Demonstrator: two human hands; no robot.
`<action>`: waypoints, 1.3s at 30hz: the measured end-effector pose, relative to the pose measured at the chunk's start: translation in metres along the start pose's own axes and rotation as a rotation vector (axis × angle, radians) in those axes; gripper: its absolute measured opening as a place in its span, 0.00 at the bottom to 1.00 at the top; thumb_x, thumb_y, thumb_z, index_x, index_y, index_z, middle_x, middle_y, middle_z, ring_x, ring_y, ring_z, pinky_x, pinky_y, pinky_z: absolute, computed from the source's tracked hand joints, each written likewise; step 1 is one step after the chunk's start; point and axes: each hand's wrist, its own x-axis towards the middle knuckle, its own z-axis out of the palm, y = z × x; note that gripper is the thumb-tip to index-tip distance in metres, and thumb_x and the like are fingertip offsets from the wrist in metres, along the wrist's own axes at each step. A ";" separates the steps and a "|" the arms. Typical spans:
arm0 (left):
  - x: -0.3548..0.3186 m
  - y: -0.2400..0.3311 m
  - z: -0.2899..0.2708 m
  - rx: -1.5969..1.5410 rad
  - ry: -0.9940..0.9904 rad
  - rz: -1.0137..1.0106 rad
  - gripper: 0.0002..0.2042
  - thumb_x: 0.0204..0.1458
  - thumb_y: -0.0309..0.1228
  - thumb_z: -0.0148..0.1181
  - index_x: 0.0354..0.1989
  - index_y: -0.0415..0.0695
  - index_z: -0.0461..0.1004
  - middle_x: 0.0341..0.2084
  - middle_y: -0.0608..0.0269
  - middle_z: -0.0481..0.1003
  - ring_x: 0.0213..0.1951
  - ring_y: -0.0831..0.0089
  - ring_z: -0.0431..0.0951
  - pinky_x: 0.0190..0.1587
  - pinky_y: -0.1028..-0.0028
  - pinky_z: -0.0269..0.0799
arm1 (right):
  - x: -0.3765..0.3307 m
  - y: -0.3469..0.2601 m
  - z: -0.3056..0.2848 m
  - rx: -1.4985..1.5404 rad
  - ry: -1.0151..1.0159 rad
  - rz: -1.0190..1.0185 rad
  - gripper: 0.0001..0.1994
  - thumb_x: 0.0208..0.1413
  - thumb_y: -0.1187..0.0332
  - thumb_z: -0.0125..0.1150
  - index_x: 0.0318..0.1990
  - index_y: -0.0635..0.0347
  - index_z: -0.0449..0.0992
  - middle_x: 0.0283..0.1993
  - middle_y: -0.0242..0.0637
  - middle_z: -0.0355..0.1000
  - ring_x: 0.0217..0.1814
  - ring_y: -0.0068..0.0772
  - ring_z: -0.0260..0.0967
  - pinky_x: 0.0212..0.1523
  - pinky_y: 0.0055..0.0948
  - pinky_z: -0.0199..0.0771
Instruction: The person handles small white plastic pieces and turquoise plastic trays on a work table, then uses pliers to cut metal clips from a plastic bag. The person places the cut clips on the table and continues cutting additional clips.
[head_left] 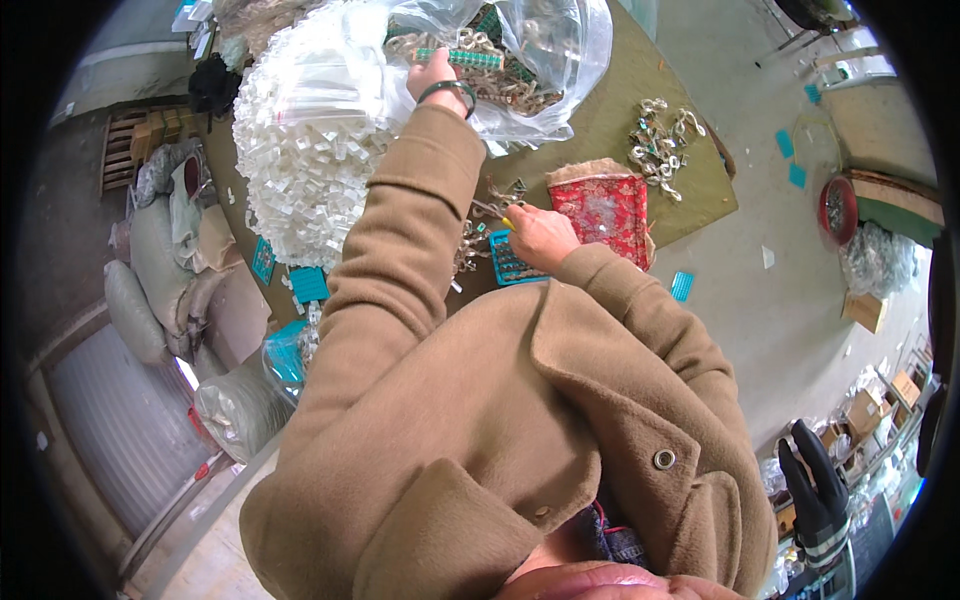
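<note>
Stretched far forward, my left hand (432, 76) reaches into a clear plastic bag (578, 50) at the table's far side. Its fingers are closed on the end of a narrow green circuit board strip (472, 60), above a heap of small metal parts (520, 98). Nearer to me, my right hand (541, 239) is closed round a thin tool with a yellow grip (508, 222) and a metal tip, probably tweezers. Beside and partly under that hand lies a blue slotted tray (513, 270) with small dark parts in it. Loose metal parts (466, 246) lie left of the tray.
A big pile of white plastic pieces (305, 175) covers the table's left side. To the right are a red patterned cloth pad (603, 212) and a cluster of metal rings (660, 145). Blue trays (308, 284) lie at the near left. Full sacks (150, 270) stand beyond the table's left.
</note>
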 end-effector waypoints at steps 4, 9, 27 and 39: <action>-0.040 0.014 -0.028 0.202 -0.095 0.374 0.16 0.50 0.34 0.61 0.38 0.31 0.71 0.28 0.54 0.77 0.26 0.68 0.76 0.33 0.70 0.73 | -0.006 -0.005 -0.007 0.023 0.036 -0.043 0.09 0.51 0.67 0.53 0.38 0.60 0.70 0.37 0.53 0.73 0.38 0.60 0.73 0.38 0.52 0.73; -0.093 0.027 -0.087 0.058 -0.322 0.307 0.09 0.58 0.33 0.57 0.42 0.41 0.71 0.26 0.68 0.70 0.27 0.81 0.68 0.31 0.77 0.66 | -0.010 -0.021 -0.035 0.094 0.131 -0.050 0.14 0.53 0.70 0.54 0.48 0.58 0.70 0.39 0.51 0.72 0.41 0.59 0.72 0.39 0.49 0.73; -0.167 0.040 -0.241 0.446 -0.612 0.459 0.16 0.59 0.30 0.60 0.56 0.44 0.74 0.35 0.68 0.80 0.35 0.84 0.76 0.38 0.79 0.73 | 0.008 -0.096 -0.053 -0.319 0.159 -0.289 0.11 0.53 0.64 0.54 0.41 0.58 0.72 0.36 0.48 0.73 0.38 0.55 0.74 0.38 0.49 0.73; -0.169 0.032 -0.248 0.515 -0.534 0.576 0.15 0.59 0.29 0.58 0.55 0.44 0.75 0.35 0.63 0.81 0.32 0.83 0.76 0.38 0.78 0.74 | 0.001 -0.103 -0.046 -0.289 0.019 -0.216 0.11 0.55 0.62 0.51 0.39 0.60 0.71 0.36 0.51 0.76 0.39 0.57 0.74 0.40 0.51 0.73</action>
